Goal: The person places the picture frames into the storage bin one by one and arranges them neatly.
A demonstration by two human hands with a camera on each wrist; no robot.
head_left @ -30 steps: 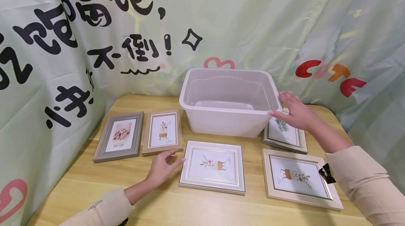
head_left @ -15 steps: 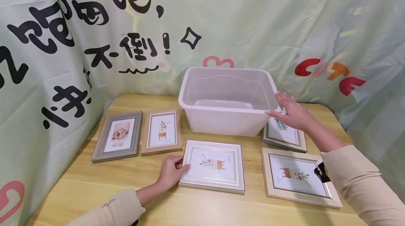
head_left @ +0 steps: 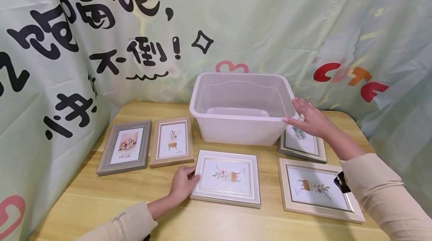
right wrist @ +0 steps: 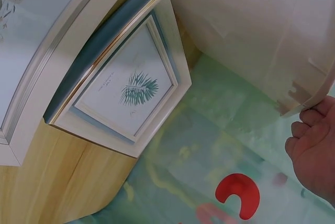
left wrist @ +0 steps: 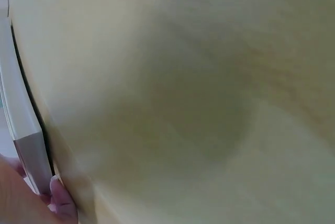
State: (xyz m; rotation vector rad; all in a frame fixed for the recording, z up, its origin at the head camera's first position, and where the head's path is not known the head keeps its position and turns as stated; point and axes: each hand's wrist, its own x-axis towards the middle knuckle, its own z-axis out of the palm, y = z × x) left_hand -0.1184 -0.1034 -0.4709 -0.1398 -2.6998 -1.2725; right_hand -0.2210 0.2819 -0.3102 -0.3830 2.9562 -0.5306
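A white picture frame (head_left: 225, 178) lies flat at the table's middle, printed with a potted plant. At its left edge, my left hand (head_left: 183, 184) pinches the side between thumb and fingers. In the left wrist view, the fingers (left wrist: 62, 198) sit right at the corner of the frame (left wrist: 25, 109). My right hand (head_left: 312, 119) rests on the right front corner of a pale plastic bin (head_left: 241, 130), thumb on the front rim and fingers along the right side. In the right wrist view, that hand (right wrist: 315, 148) is at the bin's rim (right wrist: 314, 96); its thumb is hidden there.
A grey frame (head_left: 111, 147) and a tan frame (head_left: 173, 141) lie left of the bin. A leaf-print frame (head_left: 302, 141) is right of it, partly covered by the right hand. A cream frame (head_left: 320, 190) lies at front right. A printed curtain (head_left: 256, 27) hangs behind.
The left hand has moved right from beside the tan frame and taken hold of the white picture frame's left edge. The right hand stays at the bin's corner.
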